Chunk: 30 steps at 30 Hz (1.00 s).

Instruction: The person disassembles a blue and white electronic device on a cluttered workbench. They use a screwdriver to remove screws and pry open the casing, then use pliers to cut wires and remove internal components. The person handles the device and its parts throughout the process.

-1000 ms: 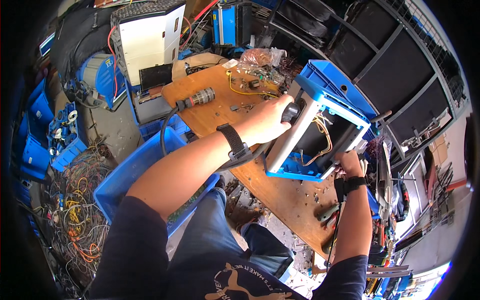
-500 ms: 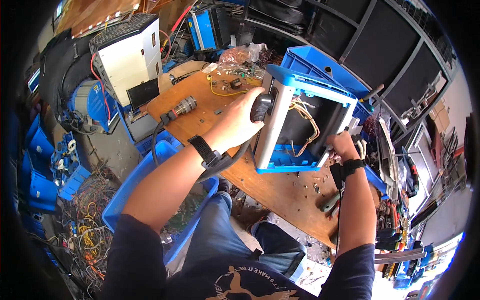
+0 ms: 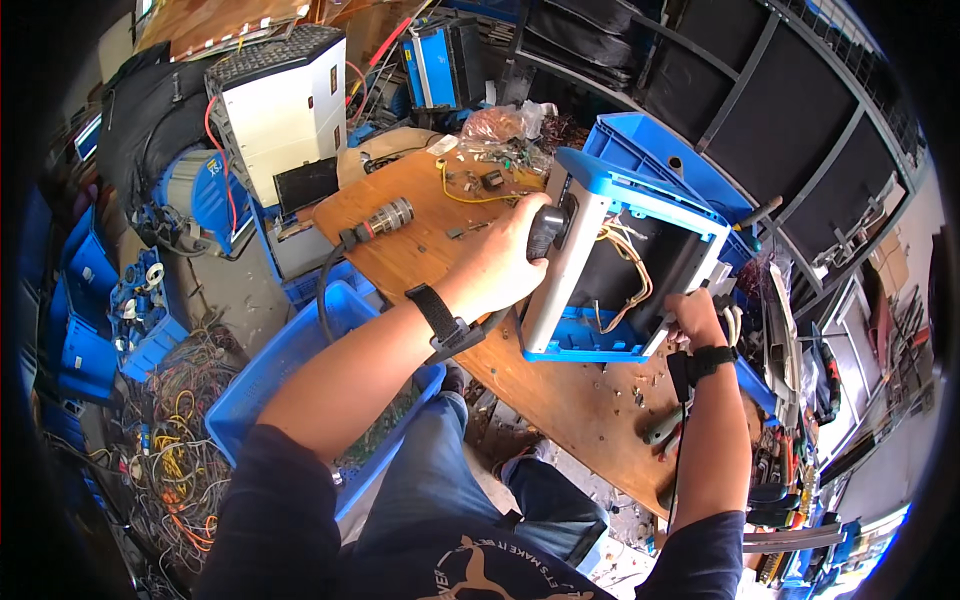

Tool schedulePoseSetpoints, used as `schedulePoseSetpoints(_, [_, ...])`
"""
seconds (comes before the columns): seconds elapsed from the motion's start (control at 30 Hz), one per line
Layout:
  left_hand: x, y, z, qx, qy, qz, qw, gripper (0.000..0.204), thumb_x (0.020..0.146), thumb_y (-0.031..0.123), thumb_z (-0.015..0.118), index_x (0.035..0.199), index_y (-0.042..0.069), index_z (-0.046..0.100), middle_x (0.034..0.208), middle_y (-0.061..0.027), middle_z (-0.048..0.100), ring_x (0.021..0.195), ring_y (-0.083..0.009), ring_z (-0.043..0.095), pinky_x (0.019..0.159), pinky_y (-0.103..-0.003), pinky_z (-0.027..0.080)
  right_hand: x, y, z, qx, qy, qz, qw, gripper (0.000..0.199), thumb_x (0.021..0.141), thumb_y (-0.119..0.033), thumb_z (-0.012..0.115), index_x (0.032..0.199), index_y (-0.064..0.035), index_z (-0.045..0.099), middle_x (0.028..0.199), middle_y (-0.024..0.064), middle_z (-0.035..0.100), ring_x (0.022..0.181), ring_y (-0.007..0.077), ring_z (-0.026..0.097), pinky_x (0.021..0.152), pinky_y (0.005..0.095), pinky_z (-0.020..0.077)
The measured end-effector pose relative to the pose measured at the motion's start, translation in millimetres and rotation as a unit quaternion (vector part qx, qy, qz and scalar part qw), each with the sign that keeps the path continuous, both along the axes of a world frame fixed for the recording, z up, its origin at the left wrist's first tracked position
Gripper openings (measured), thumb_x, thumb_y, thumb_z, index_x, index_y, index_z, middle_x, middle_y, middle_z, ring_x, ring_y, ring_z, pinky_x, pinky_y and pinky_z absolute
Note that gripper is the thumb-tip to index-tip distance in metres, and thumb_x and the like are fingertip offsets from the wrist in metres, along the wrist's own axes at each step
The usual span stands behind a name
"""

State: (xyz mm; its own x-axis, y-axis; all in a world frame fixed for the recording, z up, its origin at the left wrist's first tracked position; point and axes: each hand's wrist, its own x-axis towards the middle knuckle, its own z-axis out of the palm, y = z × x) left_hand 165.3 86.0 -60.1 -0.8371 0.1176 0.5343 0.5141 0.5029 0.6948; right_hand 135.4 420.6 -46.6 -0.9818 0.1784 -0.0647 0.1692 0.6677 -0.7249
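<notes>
A blue and silver equipment housing (image 3: 580, 290), open at the front, is tilted over the wooden table. Loose wires (image 3: 632, 262) hang inside it. My left hand (image 3: 490, 262) is wrapped round a black round plug (image 3: 545, 232) at the housing's left side, and a thick black cable passes beneath my wrist. At the lower right edge of the housing, my right hand (image 3: 697, 315) is closed on its frame. A metal cylindrical connector (image 3: 390, 215) lies on the table to the left, with a black cable attached.
Screws and small parts are scattered over the wooden table (image 3: 560, 405). Beneath its left edge stands a blue bin (image 3: 250, 385) beside a heap of tangled wires (image 3: 180, 440). A blue crate (image 3: 625, 135) is behind the housing. Hand tools (image 3: 785, 450) crowd the right side.
The view has shifted, so the whole scene sits slightly right and lower. Both hands keep their grip; the housing's place on the table looks much the same.
</notes>
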Motion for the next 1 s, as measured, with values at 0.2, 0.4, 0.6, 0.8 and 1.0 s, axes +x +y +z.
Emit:
schedulePoseSetpoints(0.2, [5, -1, 7, 0.048, -0.04, -0.051, 0.997, 0.064, 0.076, 0.009, 0.07, 0.132, 0.008, 0.039, 0.11, -0.0237, 0.061, 0.103, -0.0394, 0.061, 0.087, -0.046, 0.05, 2, 3, -1, -0.018, 0.0, 0.014, 1.0, 0.023, 0.077, -0.013, 0.058, 0.073, 0.0087, 0.061, 0.055, 0.0169, 0.059, 0.038, 0.0237, 0.058, 0.033, 0.0312, 0.0433])
schedulePoseSetpoints(0.4, [3, 0, 2, 0.069, -0.011, -0.056, 0.996, 0.064, 0.076, 0.007, 0.069, 0.133, 0.006, 0.039, 0.112, -0.0247, 0.06, 0.105, -0.04, 0.06, 0.089, -0.045, 0.049, 1, 2, -4, -0.009, 0.01, 0.016, 1.0, 0.022, 0.077, -0.012, 0.057, 0.071, 0.0085, 0.061, 0.055, 0.0167, 0.059, 0.039, 0.0235, 0.058, 0.034, 0.0314, 0.0438])
schedulePoseSetpoints(0.6, [5, 0, 5, 0.033, -0.01, -0.033, 0.999, 0.063, 0.077, 0.007, 0.069, 0.133, 0.005, 0.039, 0.115, -0.0245, 0.059, 0.107, -0.039, 0.06, 0.09, -0.044, 0.049, -1, 5, -7, 0.004, 0.011, 0.016, 1.0, 0.025, 0.078, -0.011, 0.058, 0.063, 0.009, 0.06, 0.052, 0.0175, 0.058, 0.039, 0.0237, 0.059, 0.034, 0.0321, 0.0449])
schedulePoseSetpoints(0.8, [3, 2, 6, 0.036, 0.046, -0.027, 0.998, 0.072, 0.074, 0.014, 0.077, 0.136, 0.006, 0.041, 0.124, -0.0244, 0.054, 0.117, -0.0366, 0.054, 0.099, -0.043, 0.044, -2, 6, -7, 0.108, 0.004, 0.075, 0.991, 0.021, 0.079, -0.007, 0.053, 0.064, 0.0027, 0.065, 0.055, 0.0148, 0.063, 0.046, 0.022, 0.064, 0.042, 0.0308, 0.0511])
schedulePoseSetpoints(1.0, [-10, -13, 43, 0.083, 0.031, 0.003, 0.996, 0.067, 0.087, 0.033, 0.071, 0.138, 0.002, 0.041, 0.124, -0.0175, 0.053, 0.101, -0.0228, 0.057, 0.087, -0.035, 0.049, 9, -18, 7, 0.001, -0.022, 0.02, 1.0, 0.028, 0.08, -0.012, 0.052, 0.064, 0.0089, 0.063, 0.052, 0.0178, 0.061, 0.043, 0.0234, 0.062, 0.042, 0.0344, 0.0514])
